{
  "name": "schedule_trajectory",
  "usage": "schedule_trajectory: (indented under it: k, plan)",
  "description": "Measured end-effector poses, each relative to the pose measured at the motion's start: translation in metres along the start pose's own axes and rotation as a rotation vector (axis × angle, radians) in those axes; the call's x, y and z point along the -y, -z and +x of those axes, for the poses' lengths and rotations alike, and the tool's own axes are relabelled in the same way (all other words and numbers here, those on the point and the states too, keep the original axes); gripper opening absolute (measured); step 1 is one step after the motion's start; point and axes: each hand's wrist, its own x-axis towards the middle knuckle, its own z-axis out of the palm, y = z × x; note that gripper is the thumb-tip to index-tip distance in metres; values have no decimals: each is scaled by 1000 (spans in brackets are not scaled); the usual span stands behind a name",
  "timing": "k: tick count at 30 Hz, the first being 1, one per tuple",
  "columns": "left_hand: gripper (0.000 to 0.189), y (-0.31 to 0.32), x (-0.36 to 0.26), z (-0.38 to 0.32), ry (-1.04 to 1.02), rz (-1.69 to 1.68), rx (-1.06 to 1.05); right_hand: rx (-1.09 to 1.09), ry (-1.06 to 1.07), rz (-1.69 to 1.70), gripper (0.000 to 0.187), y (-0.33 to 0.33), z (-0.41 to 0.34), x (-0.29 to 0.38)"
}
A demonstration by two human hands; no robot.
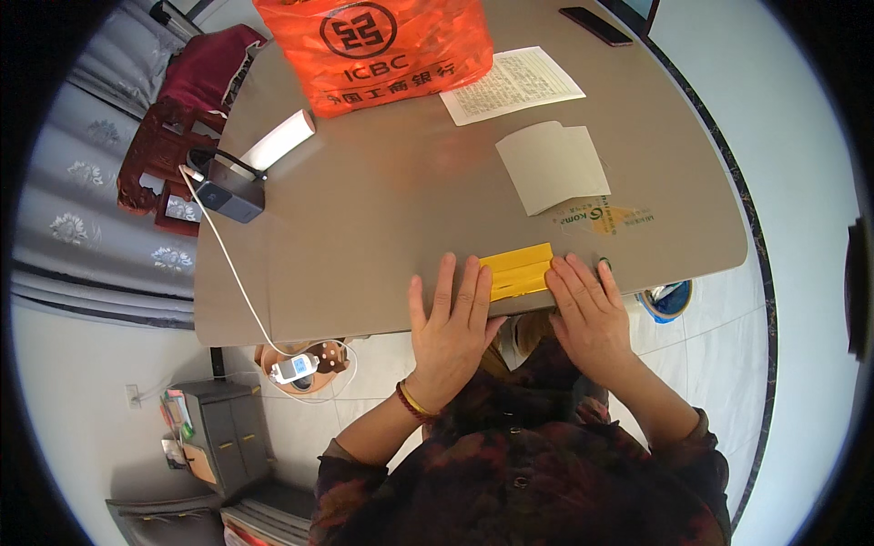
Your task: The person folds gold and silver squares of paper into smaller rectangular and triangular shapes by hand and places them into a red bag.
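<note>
A strip of shiny yellow paper (pixel 520 268), folded with several lengthwise creases, lies flat near the front edge of the table (pixel 355 225). My left hand (pixel 450 327) rests at its left end, fingers spread, the fingertips over or against the edge of the paper. At the right end, my right hand (pixel 590 317) lies palm down with its fingertips touching the paper. Both thumbs point inward at the table's front edge. Just beyond the strip are overlapping pale paper sheets (pixel 553 167).
An orange plastic bag (pixel 389 54) with printing partly covers a written sheet (pixel 519 85). A phone (pixel 595 26) lies at the far right. On the left stand a dark power bank (pixel 232 194) with a white cable (pixel 229 256) and a white box (pixel 276 142). A bin (pixel 666 302) is below the right edge.
</note>
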Motion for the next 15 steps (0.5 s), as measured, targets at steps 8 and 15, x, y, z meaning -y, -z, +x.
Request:
schedule_trajectory:
  k: [8,15]
  plan:
    - [52,1,-1,-5,-46,-141,-97,-144,-46,207,44,-5,4,0]
    - [27,2,-34,20,334,-1592,-127,-331,-190,663,23,3,11,24]
